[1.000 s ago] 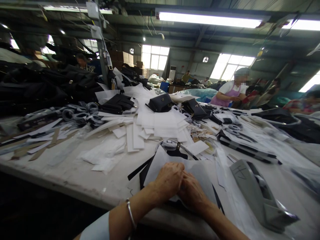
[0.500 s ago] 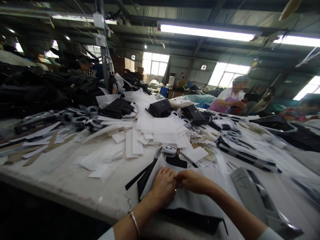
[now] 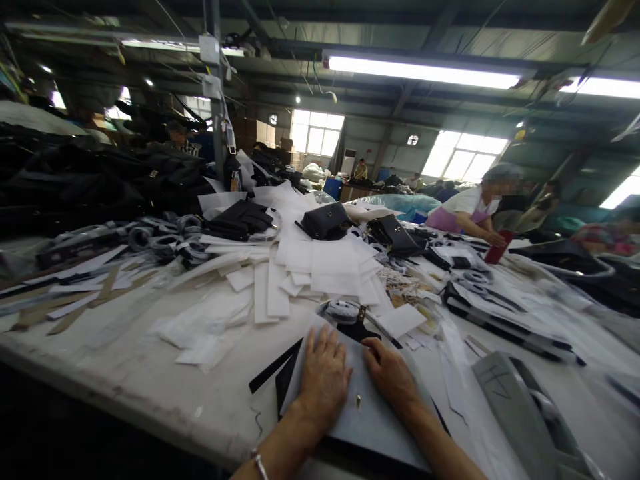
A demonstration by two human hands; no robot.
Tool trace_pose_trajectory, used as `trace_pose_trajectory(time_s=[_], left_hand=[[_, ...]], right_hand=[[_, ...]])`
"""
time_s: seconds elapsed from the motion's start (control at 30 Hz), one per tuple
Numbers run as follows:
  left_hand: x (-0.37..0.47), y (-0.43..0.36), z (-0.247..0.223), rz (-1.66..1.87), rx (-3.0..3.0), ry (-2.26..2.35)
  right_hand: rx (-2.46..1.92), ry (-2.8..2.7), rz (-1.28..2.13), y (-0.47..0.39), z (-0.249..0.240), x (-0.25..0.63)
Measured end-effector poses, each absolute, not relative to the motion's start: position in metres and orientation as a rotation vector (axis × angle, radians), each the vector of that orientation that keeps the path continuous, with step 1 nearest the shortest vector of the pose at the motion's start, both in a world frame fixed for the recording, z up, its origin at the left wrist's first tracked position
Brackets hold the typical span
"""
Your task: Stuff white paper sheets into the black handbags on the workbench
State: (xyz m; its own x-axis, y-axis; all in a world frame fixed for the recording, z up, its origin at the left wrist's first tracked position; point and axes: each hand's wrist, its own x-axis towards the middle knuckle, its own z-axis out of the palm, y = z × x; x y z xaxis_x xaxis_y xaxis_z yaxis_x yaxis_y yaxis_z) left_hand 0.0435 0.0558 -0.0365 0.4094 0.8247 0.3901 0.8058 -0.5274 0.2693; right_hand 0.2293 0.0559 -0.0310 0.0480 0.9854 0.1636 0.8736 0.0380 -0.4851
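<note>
A pale grey sheet (image 3: 370, 427) lies over a black bag (image 3: 284, 383) at the table's near edge, with a small gold metal piece (image 3: 359, 401) showing on it. My left hand (image 3: 324, 373) rests flat on the sheet's left part, its fingers stretched forward. To its right, my right hand (image 3: 391, 373) lies on the sheet's upper part, its fingers bent and partly hidden. A wrapped coiled strap (image 3: 341, 311) sits just beyond the sheet, and a black strap (image 3: 275, 365) sticks out to the left.
White sheets (image 3: 333, 267) and black bags (image 3: 325, 220) are piled ahead. Coiled straps (image 3: 150, 237) and cardboard strips (image 3: 103, 293) lie left. A grey tape dispenser-like object (image 3: 520, 407) stands right. Across the table, a person (image 3: 465, 210) touches a red object (image 3: 499, 247).
My hands have moved apart, and the sheet now lies flatter over the bag, uncovering the gold piece. Across the table, the person leans lower with the red object.
</note>
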Motion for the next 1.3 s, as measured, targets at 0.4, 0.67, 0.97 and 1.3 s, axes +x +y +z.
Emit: trace_pose_trajectory(time_s=[0.4,0.67,0.97,1.3], left_hand=[[0.033,0.067,-0.023,0.626,2.625,1.567],[0.035,0.066,-0.026,0.679,2.617,1.575],[0.033,0.063,-0.023,0.686,2.620,1.533],[0.032,0.065,-0.033,0.808,2.610,1.508]], right_hand=[[-1.709,-1.591,0.394,0.077,-0.061,0.245],[-1.594,-1.750,0.108,0.064,-0.045,0.239],[-1.462,-1.839,-0.367,0.048,-0.035,0.223],[-1.738,-2.088,-0.157,0.045,-0.025,0.209]])
